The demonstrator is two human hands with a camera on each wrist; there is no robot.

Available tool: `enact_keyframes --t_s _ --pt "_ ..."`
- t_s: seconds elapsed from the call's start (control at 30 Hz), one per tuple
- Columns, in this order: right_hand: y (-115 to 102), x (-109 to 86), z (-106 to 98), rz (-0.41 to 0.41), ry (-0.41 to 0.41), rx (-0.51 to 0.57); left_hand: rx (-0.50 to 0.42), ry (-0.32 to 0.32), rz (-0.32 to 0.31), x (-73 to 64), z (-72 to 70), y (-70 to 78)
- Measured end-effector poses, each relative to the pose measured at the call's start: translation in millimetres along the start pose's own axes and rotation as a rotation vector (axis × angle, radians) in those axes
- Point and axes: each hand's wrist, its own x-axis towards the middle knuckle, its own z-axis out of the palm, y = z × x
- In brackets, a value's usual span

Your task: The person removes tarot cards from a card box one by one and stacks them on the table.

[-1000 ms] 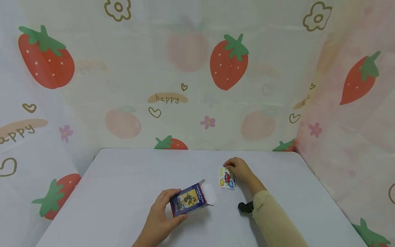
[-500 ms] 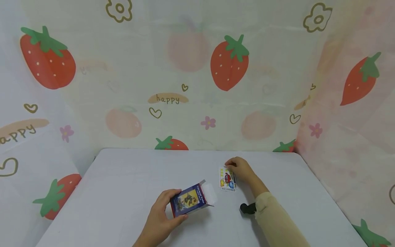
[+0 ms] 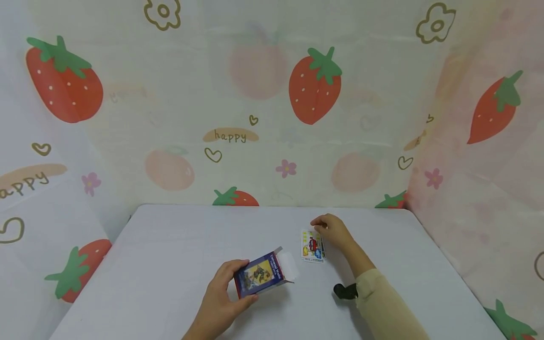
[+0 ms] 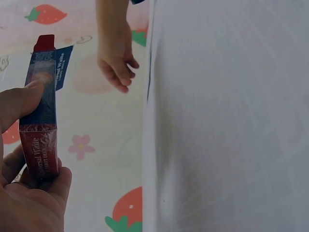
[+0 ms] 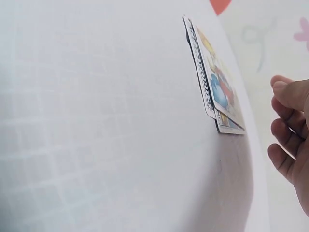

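Three hung sheets with strawberry prints stand around my flat white table [image 3: 170, 236] with its rounded far corners. At the far left, the pale left sheet [image 3: 55, 217] carries brown-outlined hearts, a pink flower and part of the word "happy"; low down, a red strawberry print with green leaves [image 3: 87, 262] sits beside the table's edge. Next, the faintly creased cream back sheet [image 3: 272, 148] drops behind the far edge, printed with more strawberries and pale round fruit. In front of it, my bare left hand [image 3: 221, 295] is clamped on a rectangular blue-and-red cardboard card box [image 3: 259, 274], marked "Universal Waite"; its white-lined flap [image 3: 286, 265] is open at the right end, and its shadow falls on the tabletop. Farther back and to the right, a small uneven stack of white-bordered picture cards [image 3: 312, 246] lies on the table. My bare right hand [image 3: 333, 230] hangs by its far end, fingers loosely bent and apart from the cards. Nearer me, a black rounded object [image 3: 345, 291] juts out beside my beige sleeve [image 3: 386, 302]. Rightmost, the pink-tinted right sheet [image 3: 480, 203] bears another strawberry.
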Motion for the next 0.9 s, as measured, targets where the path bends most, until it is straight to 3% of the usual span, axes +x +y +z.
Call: enact_keyframes --t_s 0.9 --pt "-32 -43.7 -12 -0.015 0.079 0.045 -0.008 -0.003 -0.007 0.1 -1.6 1.8"
